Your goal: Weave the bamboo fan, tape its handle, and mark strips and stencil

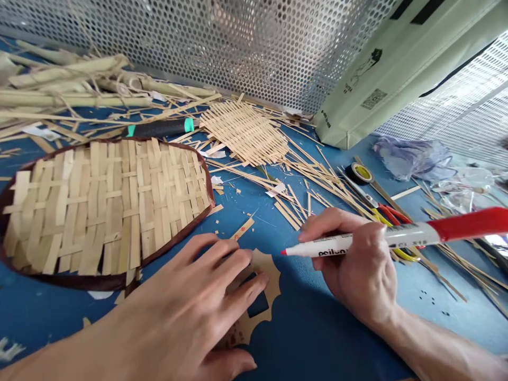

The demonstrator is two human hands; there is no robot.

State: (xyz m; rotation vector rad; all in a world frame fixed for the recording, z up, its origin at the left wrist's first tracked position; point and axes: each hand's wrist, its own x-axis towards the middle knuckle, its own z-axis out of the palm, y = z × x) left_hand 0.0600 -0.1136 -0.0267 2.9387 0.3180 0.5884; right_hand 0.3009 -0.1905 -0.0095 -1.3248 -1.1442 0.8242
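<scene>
My left hand (190,301) lies flat with its fingers spread, pressing on a tan cardboard cutout with a scalloped edge (264,270). My right hand (357,264) grips a white marker with a red end (381,238), its red tip held just above the blue tabletop (317,323) and a short way from the cutout. To the left of my left hand is a woven oval mat of flat bamboo strips with a dark brown rim (107,211). A small marked bamboo strip (243,228) lies just beyond my left fingers.
A smaller bamboo weave (244,132), a black-and-teal handled knife (159,128), loose strips and bamboo stalks (67,84) lie ahead. Red-and-yellow scissors (389,217) and a tape roll (359,173) lie right. A perforated metal panel (238,42) and a pale green bag (357,90) stand behind.
</scene>
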